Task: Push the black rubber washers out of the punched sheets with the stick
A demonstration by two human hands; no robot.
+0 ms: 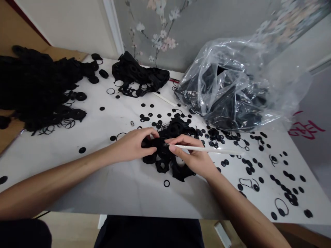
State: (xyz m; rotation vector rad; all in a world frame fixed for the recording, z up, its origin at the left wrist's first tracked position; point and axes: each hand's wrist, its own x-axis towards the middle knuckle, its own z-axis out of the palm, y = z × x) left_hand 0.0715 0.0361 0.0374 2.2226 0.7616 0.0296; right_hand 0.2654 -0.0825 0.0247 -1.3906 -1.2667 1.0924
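Observation:
My left hand (138, 144) grips the left edge of a black, rubbery sheet full of round holes (178, 127), which lies crumpled on the white table. In my right hand (192, 151) is a long, thin white tool (207, 148), pinched between thumb and fingers. Its tip meets the black sheet close to my left fingertips; the exact shape of the tip is too small to tell. Just below the sheet lies a small black ring (167, 183). Small black discs (155, 124) are scattered behind the sheet and to its right.
A large heap of black holed pieces (38, 86) fills the left side, partly over cardboard. Another black bundle (139, 74) sits at the back. A clear plastic bag (232, 86) with black pieces stands at the back right. Several discs and thin loops (281, 206) cover the table's right side.

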